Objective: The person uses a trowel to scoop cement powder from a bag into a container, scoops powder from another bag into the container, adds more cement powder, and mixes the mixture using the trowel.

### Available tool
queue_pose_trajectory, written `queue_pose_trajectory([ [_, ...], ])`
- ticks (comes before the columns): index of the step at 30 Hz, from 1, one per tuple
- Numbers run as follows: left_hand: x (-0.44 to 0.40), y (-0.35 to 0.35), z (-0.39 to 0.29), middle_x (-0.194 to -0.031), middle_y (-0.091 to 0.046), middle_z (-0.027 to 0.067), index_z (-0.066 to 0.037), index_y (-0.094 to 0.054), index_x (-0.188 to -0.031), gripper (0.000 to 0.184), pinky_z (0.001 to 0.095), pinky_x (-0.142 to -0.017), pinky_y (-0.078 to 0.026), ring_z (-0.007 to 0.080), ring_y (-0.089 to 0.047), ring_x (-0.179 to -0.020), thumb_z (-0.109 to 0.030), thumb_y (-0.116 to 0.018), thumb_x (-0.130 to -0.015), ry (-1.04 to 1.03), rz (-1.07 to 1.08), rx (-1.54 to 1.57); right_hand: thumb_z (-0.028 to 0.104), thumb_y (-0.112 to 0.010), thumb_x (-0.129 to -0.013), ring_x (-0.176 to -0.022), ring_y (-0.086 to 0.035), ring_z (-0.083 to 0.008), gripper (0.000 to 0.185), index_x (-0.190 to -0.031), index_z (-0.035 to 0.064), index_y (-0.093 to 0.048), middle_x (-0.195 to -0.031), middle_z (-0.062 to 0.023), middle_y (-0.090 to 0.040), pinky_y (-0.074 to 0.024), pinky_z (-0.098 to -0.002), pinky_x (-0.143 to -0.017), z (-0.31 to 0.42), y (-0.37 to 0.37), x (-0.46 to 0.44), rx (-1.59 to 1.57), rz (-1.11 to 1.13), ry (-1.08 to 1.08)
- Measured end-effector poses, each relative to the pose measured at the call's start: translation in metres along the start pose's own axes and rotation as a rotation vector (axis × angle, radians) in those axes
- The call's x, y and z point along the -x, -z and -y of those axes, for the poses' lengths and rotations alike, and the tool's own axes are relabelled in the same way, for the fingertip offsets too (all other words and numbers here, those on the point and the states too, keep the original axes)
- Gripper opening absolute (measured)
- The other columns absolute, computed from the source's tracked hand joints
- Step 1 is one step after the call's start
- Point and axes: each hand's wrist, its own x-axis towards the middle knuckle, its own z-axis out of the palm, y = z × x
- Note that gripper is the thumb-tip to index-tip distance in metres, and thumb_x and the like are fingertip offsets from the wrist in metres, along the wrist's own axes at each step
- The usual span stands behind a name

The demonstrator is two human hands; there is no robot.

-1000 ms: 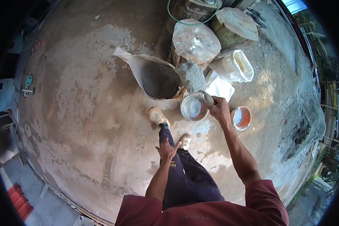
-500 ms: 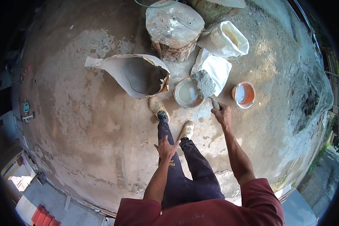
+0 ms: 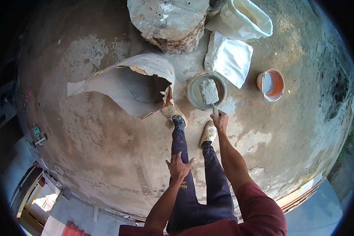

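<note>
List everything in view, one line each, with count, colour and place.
Trowel: 1, grey-coated, blade within the middle bucket's outline; depth unclear
Middle bucket: 1, orange smeared grey, ahead of the feet
Right bucket: 1, orange, pale liquid inside
Paper sack: 1, off-white, open, left of middle bucket
White sack: 1, open, upper right
Sheet: 1, white, below white sack
Stump: 1, pale top, brown side, top centre
Teal object: 1, teal, far left
Red object: 1, red, bottom left
Floor: 1, brown-grey, throughout
Shoes: 2, beige, on floor
Trousers: 1, dark purple, lower centre
Shirt: 1, maroon, bottom
Left hand: 1, bare, at left leg
Right hand: 1, bare, gripping trowel handle
</note>
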Motion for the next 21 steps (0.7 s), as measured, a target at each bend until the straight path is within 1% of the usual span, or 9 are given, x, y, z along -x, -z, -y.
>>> queue_pose_trajectory([
  [2, -0.001, 0.0, 0.002, -0.136, -0.056, 0.0201, -0.006, -0.053, -0.138, 0.089, 0.061, -0.116, -0.024, 0.0331, -0.05, -0.131, -0.066, -0.071, -0.075, -0.004, 0.013, -0.016, 0.026, -0.072, -0.066, -0.076, -0.07, -0.0376, 0.039, -0.094, -0.0003, -0.074, -0.081, -0.0238, -0.07, -0.0531, -0.0436, -0.076, -0.009, -0.016, -0.008, 0.0, 0.02, -0.077],
  [5, -0.004, -0.002, 0.008, -0.134, -0.057, 0.0198, -0.006, -0.054, -0.136, 0.088, 0.0614, -0.115, -0.025, 0.0335, -0.052, -0.129, -0.066, -0.072, -0.075, -0.027, -0.001, -0.023, 0.027, -0.072, -0.066, -0.077, -0.07, -0.0375, 0.039, -0.095, 0.0009, -0.075, -0.082, -0.0239, -0.071, -0.0534, -0.0436, -0.077, -0.011, -0.024, -0.011, 0.058, 0.01, -0.137],
  [9, -0.004, -0.003, 0.012, -0.133, -0.058, 0.0199, -0.005, -0.055, -0.135, 0.088, 0.0618, -0.115, -0.026, 0.0338, -0.053, -0.127, -0.066, -0.072, -0.075, -0.046, -0.029, -0.031, 0.028, -0.073, -0.065, -0.081, -0.071, -0.0374, 0.04, -0.097, 0.0026, -0.076, -0.085, -0.023, -0.072, -0.0543, -0.044, -0.079, -0.019, -0.031, -0.016, 0.062, 0.02, -0.208],
  [11, -0.006, -0.002, 0.013, -0.128, -0.061, 0.0196, -0.004, -0.057, -0.13, 0.083, 0.0616, -0.111, -0.031, 0.0353, -0.057, -0.121, -0.062, -0.075, -0.074, -0.081, -0.08, -0.036, 0.029, -0.073, -0.065, -0.083, -0.071, -0.0377, 0.041, -0.097, 0.0035, -0.076, -0.086, -0.0231, -0.072, -0.0546, -0.0441, -0.08, -0.019, -0.032, -0.016, 0.075, 0.012, -0.215],
  [13, -0.005, -0.001, 0.013, -0.127, -0.062, 0.0197, -0.003, -0.058, -0.129, 0.082, 0.0613, -0.11, -0.032, 0.0353, -0.058, -0.12, -0.062, -0.075, -0.074, -0.075, -0.08, -0.031, 0.029, -0.074, -0.066, -0.084, -0.071, -0.0384, 0.041, -0.099, 0.0043, -0.076, -0.088, -0.0233, -0.072, -0.0547, -0.0444, -0.081, -0.018, -0.028, -0.016, 0.084, 0.042, -0.244],
  [18, -0.005, -0.002, 0.013, -0.125, -0.063, 0.0196, -0.003, -0.058, -0.128, 0.081, 0.0609, -0.109, -0.033, 0.0357, -0.059, -0.119, -0.062, -0.075, -0.074, -0.091, -0.116, -0.024, 0.029, -0.073, -0.066, -0.085, -0.07, -0.0388, 0.041, -0.1, 0.0062, -0.076, -0.089, -0.0225, -0.073, -0.0548, -0.0445, -0.081, -0.016, -0.023, -0.015, 0.161, 0.019, -0.203],
  [20, -0.005, 0.003, 0.008, -0.128, -0.06, 0.0181, -0.005, -0.055, -0.133, 0.086, 0.0609, -0.113, -0.031, 0.0335, -0.055, -0.124, -0.067, -0.071, -0.075, -0.047, -0.021, -0.032, 0.029, -0.074, -0.065, -0.084, -0.071, -0.0376, 0.041, -0.1, 0.0072, -0.076, -0.088, -0.0218, -0.073, -0.0549, -0.0443, -0.08, -0.012, -0.018, -0.014, 0.178, -0.021, -0.179],
  [21, -0.005, 0.001, 0.008, -0.128, -0.06, 0.0181, -0.005, -0.055, -0.133, 0.086, 0.0609, -0.113, -0.031, 0.0335, -0.055, -0.124, -0.067, -0.071, -0.075, -0.047, -0.021, -0.03, 0.029, -0.074, -0.065, -0.084, -0.071, -0.0376, 0.041, -0.1, 0.0072, -0.076, -0.088, -0.0218, -0.073, -0.0549, -0.0443, -0.08, -0.01, -0.015, -0.015, 0.179, -0.021, -0.178],
])
